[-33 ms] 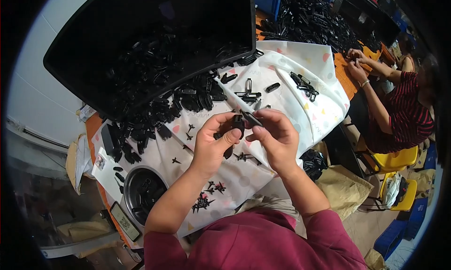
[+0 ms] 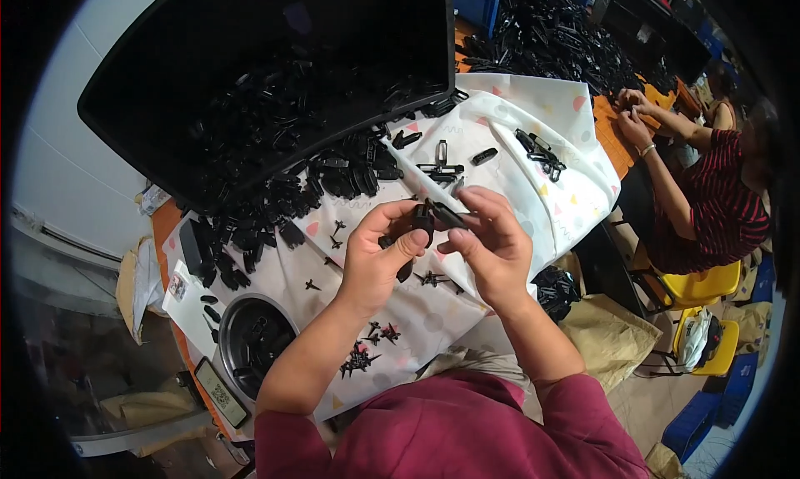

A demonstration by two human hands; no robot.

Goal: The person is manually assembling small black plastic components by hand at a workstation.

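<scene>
Over the patterned white cloth [image 2: 454, 308], my left hand [image 2: 379, 250] is closed around a small black plastic part [image 2: 423, 217], pinched upright between thumb and fingers. More black pieces [image 2: 405, 270] show below that thumb, partly hidden in the palm. My right hand [image 2: 496, 250] has its thumb and fingers curved around the end of a flat, narrow black plastic piece [image 2: 450, 215]. This piece slants down to the right, its upper end against the part in my left hand. Small spiky black pieces [image 2: 431, 278] lie on the cloth below my hands.
A large black bin [image 2: 275, 54] of black parts tilts toward the cloth, with a pile [image 2: 342, 175] spilling out. At left are a metal bowl [image 2: 265, 321] and a phone [image 2: 222, 393]. A co-worker [image 2: 708, 187] handles parts by a heap [image 2: 558, 37].
The fingers of my right hand have lifted and spread a little, and the flat black piece shows more of its face. My left hand stays in place.
</scene>
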